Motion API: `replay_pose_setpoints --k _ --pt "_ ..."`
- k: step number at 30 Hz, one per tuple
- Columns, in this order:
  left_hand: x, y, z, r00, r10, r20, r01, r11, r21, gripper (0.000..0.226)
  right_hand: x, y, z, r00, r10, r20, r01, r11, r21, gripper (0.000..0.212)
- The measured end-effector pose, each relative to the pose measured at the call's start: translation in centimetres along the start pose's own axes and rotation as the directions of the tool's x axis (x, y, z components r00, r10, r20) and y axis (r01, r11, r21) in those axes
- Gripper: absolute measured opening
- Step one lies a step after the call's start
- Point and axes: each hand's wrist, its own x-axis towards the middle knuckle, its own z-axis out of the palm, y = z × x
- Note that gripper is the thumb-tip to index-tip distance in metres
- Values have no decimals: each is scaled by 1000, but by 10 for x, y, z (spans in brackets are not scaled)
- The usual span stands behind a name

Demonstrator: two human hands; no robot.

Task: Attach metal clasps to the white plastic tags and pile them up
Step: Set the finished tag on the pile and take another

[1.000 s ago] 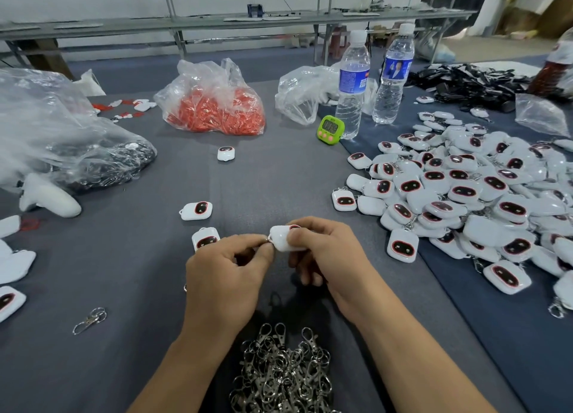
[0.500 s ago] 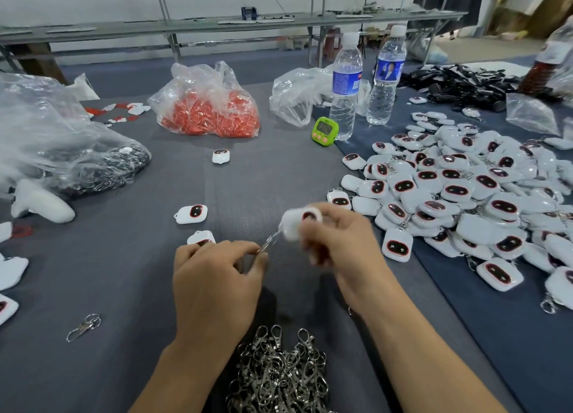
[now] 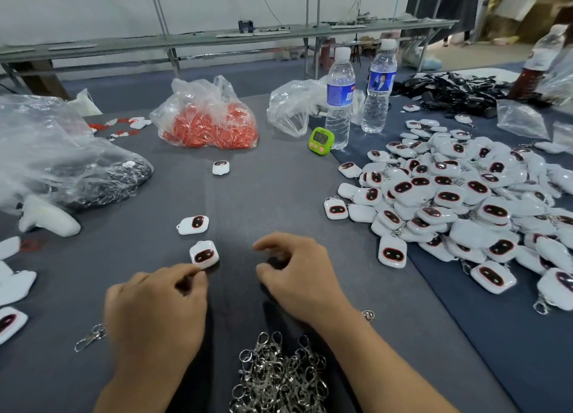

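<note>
nearest you, one heap of metal clasps (image 3: 279, 378) lies between your forearms, with one loose clasp (image 3: 90, 338) to its left. your right hand (image 3: 297, 276) is loosely curled and empty. your left hand (image 3: 158, 313) has curled fingers at the near edge of one white tag (image 3: 204, 254); i cannot tell if they are pinching or only touching it. farther off lie a second tag (image 3: 193, 225) and a third tag (image 3: 221, 167), with the big tag pile (image 3: 465, 202) to the right. beyond are one green timer (image 3: 321, 140) and two bottles (image 3: 339, 102).

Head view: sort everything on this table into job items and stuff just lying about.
Job: loose white tags, heap of metal clasps, finished pile.
Lying about: water bottles, green timer, bag of red parts.
</note>
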Motion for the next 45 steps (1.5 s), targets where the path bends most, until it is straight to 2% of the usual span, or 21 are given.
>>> replay_pose_setpoints --k 3,7,10,12,14,17,20,24,26,27,29,31,32,33,35,36,38,40,43,45 --pt "-8 -13 -6 983 -61 174 71 996 -52 10 6 -3 20 984 -150 91 164 972 -171 46" --pt "-16 -19 -12 971 21 237 14 990 -142 13 24 -9 48 951 -174 256 251 917 -311 69" --pt "-15 -17 -16 966 16 257 22 989 -143 5 32 -10 57 917 -195 347 341 834 -433 62" --pt "-13 -19 -19 952 40 303 0 992 -129 14 32 -11 55 907 -245 343 380 829 -410 48" --pt "-9 -25 -24 931 77 356 -25 989 -149 20 28 -11 50 919 -259 297 354 874 -332 35" --pt "-3 -34 -33 868 144 475 -46 976 -212 35 25 -11 41 956 -173 239 233 940 -251 11" --pt "-2 -38 -31 874 120 471 31 953 -300 25 23 -9 32 997 -23 77 35 988 -153 33" --pt "-6 -35 -23 918 122 379 -2 954 -301 16 13 -8 21 997 40 -64 -44 998 -55 32" --pt "-10 -29 -22 936 122 330 -9 946 -323 21 7 -10 16 985 109 -136 -88 985 149 28" --pt "-12 -26 -21 946 115 303 -6 941 -338 26 5 -10 14 975 172 -141 -116 935 334 28" --pt "-14 -18 -17 959 99 265 5 931 -364 30 0 -14 10 948 312 -59 -193 714 673 33" --pt "-13 -10 -9 965 77 251 35 910 -414 18 -2 -18 8 911 405 70 -285 497 820 27" --pt "-11 -6 -5 967 58 249 62 892 -449 15 -2 -19 7 897 423 124 -327 451 831 21" --pt "-8 0 0 966 35 256 99 865 -491 13 -3 -20 7 891 425 161 -362 450 817 17" --pt "-1 11 9 958 -19 287 186 801 -569 14 -1 -19 7 905 387 175 -378 545 748 5" --pt "3 16 14 949 -40 313 230 766 -600 15 -1 -19 8 924 344 168 -354 601 717 7" --pt "9 26 23 919 -56 391 326 664 -672 17 -3 -17 8 951 271 148 -296 668 683 30" --pt "12 31 26 892 -36 451 394 552 -735 23 -3 -15 8 969 222 105 -235 713 661 32" --pt "9 29 28 899 7 438 369 528 -765 28 -2 -13 5 986 156 62 -164 820 549 23" --pt "8 27 29 910 3 414 346 543 -765 31 0 -12 3 989 117 94 -148 859 491 20"
